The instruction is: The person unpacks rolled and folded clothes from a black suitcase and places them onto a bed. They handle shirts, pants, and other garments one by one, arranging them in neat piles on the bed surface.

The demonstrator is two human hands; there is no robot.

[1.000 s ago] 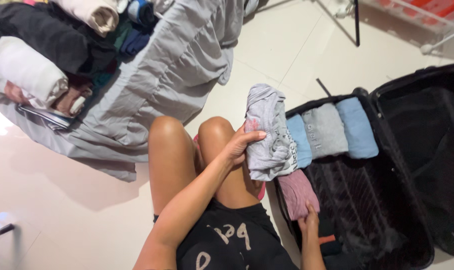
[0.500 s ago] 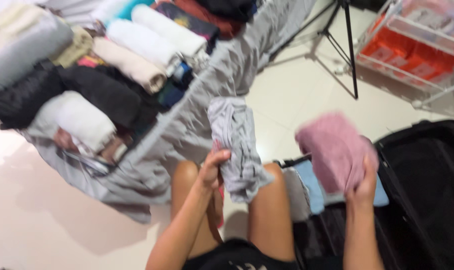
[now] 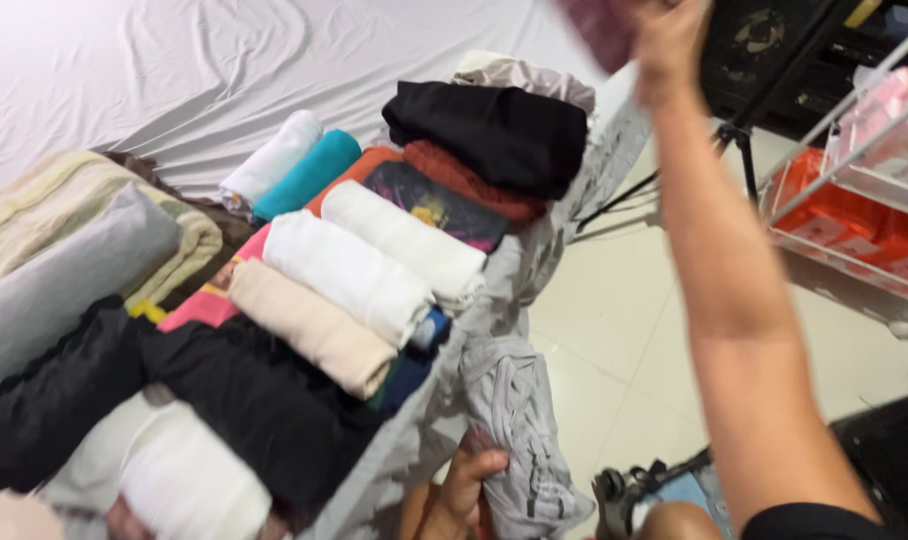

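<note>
Beside the bed [image 3: 124, 70] of rolled clothes: left hand [image 3: 461, 487] clamped on grey garment [image 3: 514, 420]; right hand [image 3: 664, 40] raised, gripping mauve cloth [image 3: 594, 25].

The right hand [image 3: 664, 40] has swung the pink roll [image 3: 596, 25] up from the suitcase, overhead.

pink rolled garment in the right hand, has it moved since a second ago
Yes. The right hand has lifted the pink rolled garment out of the suitcase, up past the tripod toward the clothes pile.
</note>
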